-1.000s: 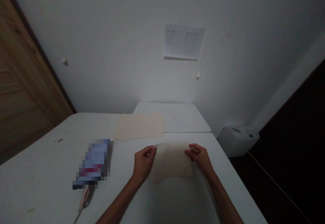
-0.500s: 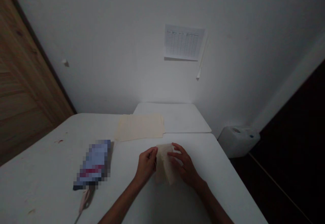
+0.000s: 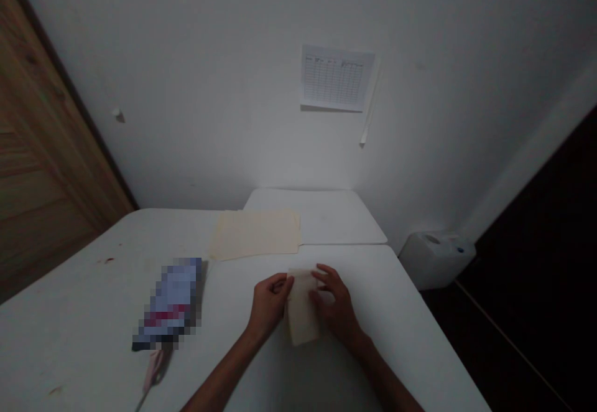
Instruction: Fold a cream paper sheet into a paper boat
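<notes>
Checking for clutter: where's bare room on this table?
Bare tabletop lies right of the right hand, and between the blurred packet and the left hand. It's crowded around the folded cream sheet both hands hold, and where the packet meets the pink-handled scissors.

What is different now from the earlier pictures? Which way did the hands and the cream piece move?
The cream sheet was wide and held by its two sides; now it is folded into a narrow shape. The right hand moved left, toward the left hand, and now presses on the sheet. The left hand keeps its hold. The cream folder, the blurred packet and the pink-handled scissors stayed in place.
</notes>
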